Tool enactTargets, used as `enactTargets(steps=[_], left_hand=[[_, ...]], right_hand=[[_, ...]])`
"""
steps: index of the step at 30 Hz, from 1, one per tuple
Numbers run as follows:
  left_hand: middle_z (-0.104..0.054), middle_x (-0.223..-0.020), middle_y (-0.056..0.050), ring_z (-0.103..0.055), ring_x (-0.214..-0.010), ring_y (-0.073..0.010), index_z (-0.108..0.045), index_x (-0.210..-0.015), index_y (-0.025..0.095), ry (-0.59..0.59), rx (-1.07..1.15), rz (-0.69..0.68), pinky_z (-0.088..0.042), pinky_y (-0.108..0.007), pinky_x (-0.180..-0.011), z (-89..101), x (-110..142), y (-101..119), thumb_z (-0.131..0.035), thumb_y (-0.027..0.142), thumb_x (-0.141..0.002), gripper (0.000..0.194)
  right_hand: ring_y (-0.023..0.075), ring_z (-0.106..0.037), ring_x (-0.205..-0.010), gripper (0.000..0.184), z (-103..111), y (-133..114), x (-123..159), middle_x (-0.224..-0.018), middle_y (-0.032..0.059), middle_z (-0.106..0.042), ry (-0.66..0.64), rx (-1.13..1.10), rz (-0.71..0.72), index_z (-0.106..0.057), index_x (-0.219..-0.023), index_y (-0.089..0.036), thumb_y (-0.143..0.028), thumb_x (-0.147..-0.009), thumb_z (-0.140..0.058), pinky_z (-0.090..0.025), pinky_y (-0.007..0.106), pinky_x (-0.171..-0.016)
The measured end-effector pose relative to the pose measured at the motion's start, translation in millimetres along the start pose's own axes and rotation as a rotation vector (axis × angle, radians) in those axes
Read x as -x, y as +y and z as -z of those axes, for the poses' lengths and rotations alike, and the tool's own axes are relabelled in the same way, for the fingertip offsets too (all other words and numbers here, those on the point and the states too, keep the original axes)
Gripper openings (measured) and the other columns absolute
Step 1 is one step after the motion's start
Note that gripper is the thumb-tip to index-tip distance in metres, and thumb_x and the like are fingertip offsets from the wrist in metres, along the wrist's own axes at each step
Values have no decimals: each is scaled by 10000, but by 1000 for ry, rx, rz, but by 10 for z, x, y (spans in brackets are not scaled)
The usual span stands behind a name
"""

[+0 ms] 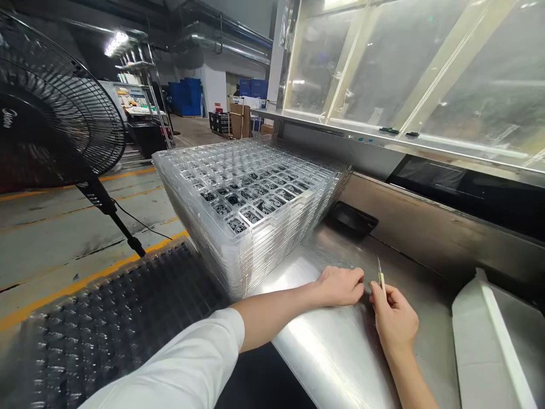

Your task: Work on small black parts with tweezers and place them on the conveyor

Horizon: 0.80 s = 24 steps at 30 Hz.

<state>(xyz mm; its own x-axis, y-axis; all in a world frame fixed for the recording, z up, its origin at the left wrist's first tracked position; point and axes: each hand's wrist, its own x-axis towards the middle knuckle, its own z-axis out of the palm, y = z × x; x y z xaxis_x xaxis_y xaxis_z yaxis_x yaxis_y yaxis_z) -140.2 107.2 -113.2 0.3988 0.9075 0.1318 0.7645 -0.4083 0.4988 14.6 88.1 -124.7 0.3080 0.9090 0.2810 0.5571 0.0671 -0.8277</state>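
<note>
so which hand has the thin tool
The right hand pinches the slim pale-handled tool; the left hand, curled over the steel counter, shows nothing held.

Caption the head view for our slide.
Left hand on a stainless steel bench beside stacked clear plastic trays; right hand holds a slim pointed tool.

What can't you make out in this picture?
Head view, the dark round parts in the clear plastic trays: too small to identify.
Head view, the thin pointed tool in the right hand: too thin to name, its lower end hidden by the fingers.
Head view, the left hand: its curled fingers hide whether it holds anything.
Head view, the white box: cut off by the right edge.
</note>
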Motion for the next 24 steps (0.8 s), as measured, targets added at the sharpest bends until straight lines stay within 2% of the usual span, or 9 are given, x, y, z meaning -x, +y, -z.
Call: enactTargets(steps=[5, 10, 13, 16, 20, 22, 24], left_hand=[[-754, -1095, -56, -726, -1011, -263, -593, -1163, 241, 8, 49, -5, -536, -390, -872, 11, 20, -7, -380, 418, -1010, 316], [-752, -1029, -49, -709, -972, -265, -650, -1106, 246, -1, 127, -16, -517, -381, -872, 5, 26, 5, -463, 418, -962, 292], [-720, -894, -2, -674, -908, -215, -701, -1012, 260, 73, 363, 112, -496, -321, -850, 3, -31, -4, -545, 415, -924, 237], [-594, -700, 34, -580, -695, -130, -697, -912, 210, 129, 738, 220, -453, -238, -685, 4, -146, 10, -617, 338, -882, 154], [-494, -601, 64, -445, -460, -73, -624, -903, 169, -4, 1227, 298, -330, -201, -463, -17, -312, 140, -613, 282, -887, 115], [-508, -582, 63, -457, -428, -75, -602, -925, 171, -37, 1348, 312, -313, -190, -426, -48, -365, 228, -606, 276, -900, 108], [-514, -560, 65, -471, -414, -77, -580, -933, 175, -22, 1412, 310, -323, -177, -415, -85, -384, 291, -595, 263, -912, 92]], right_hand=[[197, -516, -558, 654, 6, 4, 29, -638, 43, -626, 2, -13, -5, -700, -798, -183, -827, -714, -626, -394, 313, -546], [187, -519, -566, 591, -19, 118, 13, -660, 31, -628, 18, -48, 2, -700, -827, -184, -769, -755, -649, -392, 305, -552], [182, -525, -578, 559, -47, 171, 9, -658, 20, -623, 28, -93, 26, -703, -856, -185, -737, -785, -654, -388, 296, -558], [176, -531, -583, 519, -66, 177, 13, -650, 16, -621, 52, -112, 58, -701, -852, -184, -699, -822, -645, -393, 290, -568], [163, -531, -570, 469, -76, 141, 20, -648, 7, -612, 100, -196, 75, -698, -868, -183, -648, -860, -638, -402, 277, -553], [162, -550, -577, 452, -78, 117, 24, -676, 10, -629, 114, -280, 68, -703, -919, -180, -625, -857, -655, -424, 273, -550], [163, -572, -582, 445, -81, 89, 31, -703, 16, -649, 112, -360, 46, -703, -963, -177, -604, -842, -683, -451, 273, -548]])
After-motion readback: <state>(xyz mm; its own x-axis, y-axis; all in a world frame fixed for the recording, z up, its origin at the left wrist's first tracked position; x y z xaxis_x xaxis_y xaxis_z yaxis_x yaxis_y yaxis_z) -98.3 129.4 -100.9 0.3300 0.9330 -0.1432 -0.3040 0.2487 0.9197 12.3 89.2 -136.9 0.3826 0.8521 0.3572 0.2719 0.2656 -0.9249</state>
